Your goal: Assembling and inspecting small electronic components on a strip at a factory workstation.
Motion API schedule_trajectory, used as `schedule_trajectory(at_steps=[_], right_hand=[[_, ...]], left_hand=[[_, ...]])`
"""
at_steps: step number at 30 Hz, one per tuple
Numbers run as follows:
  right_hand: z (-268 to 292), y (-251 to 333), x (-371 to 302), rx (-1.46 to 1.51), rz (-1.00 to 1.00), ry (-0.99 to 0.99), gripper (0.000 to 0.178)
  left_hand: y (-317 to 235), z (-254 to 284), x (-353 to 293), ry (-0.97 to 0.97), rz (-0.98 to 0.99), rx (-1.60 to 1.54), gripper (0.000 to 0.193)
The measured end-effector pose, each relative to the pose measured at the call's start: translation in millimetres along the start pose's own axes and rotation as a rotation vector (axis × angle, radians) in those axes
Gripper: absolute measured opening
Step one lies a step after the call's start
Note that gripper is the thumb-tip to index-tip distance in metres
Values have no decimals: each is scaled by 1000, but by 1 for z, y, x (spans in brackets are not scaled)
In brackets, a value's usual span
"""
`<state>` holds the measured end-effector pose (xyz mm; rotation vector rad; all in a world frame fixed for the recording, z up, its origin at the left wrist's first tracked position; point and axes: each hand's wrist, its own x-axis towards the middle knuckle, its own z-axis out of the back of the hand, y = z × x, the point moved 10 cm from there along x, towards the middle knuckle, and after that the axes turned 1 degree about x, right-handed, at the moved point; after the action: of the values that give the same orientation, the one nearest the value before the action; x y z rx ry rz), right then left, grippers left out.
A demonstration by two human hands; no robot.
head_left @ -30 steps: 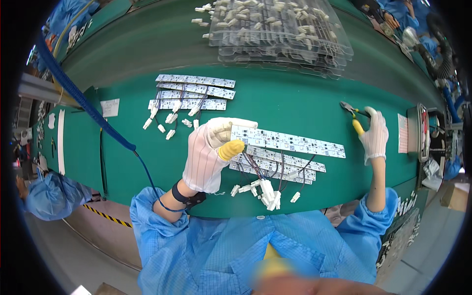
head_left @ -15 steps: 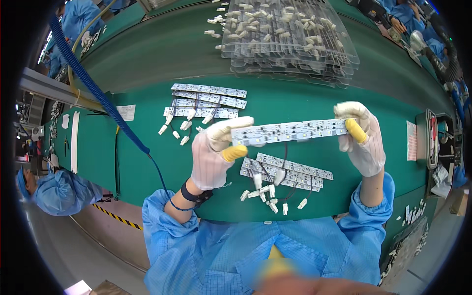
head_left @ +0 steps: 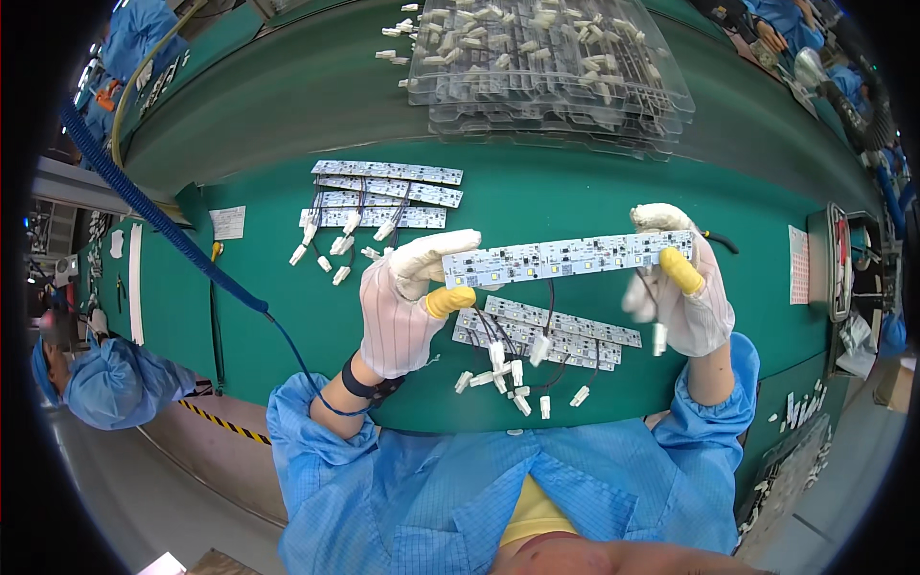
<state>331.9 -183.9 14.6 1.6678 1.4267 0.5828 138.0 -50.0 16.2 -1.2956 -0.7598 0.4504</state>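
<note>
A long white LED circuit board (head_left: pixel 565 258) is held up level over the green bench, its component side showing. My left hand (head_left: pixel 407 302), in a striped white glove with a yellow thumb tip, pinches its left end. My right hand (head_left: pixel 692 287), gloved alike, grips the right end between thumb and fingers. Wires with white connectors (head_left: pixel 659 339) hang below the board. Beneath it on the bench lies a small group of similar LED boards (head_left: pixel 613 354) with their wires and connectors. Another group of LED boards (head_left: pixel 388 184) lies further off to the left.
Clear plastic trays (head_left: pixel 556 115) full of wired connectors are stacked at the back. A blue coiled cord (head_left: pixel 168 211) runs down to my left wrist strap (head_left: pixel 369 385). A metal-edged box (head_left: pixel 834 259) stands at the right; a co-worker (head_left: pixel 115 379) is at the left.
The held board's right end has tilted slightly. My right hand's lower fingers have shifted, and a wire with a white connector now shows beside them. The whole view has shifted a little.
</note>
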Motion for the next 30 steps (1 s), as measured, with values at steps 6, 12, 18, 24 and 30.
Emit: schedule_trajectory(at_steps=[6,12,18,24,30], right_hand=[[14,16,2,-396,185,-134,52],[16,37,-2,-443,296,-125,46],[21,38,-10,-491,301,-223,40],[15,39,-11,-419,248,-137,51],[17,42,-16,-450,270,-184,55]], left_hand=[[-4,1,0,-76,-29,-113,49],[3,2,-1,12,16,70,48],[-7,3,-4,-23,-103,-50,47],[1,6,-1,-43,5,-112,49],[6,10,-4,-111,-16,-105,47]])
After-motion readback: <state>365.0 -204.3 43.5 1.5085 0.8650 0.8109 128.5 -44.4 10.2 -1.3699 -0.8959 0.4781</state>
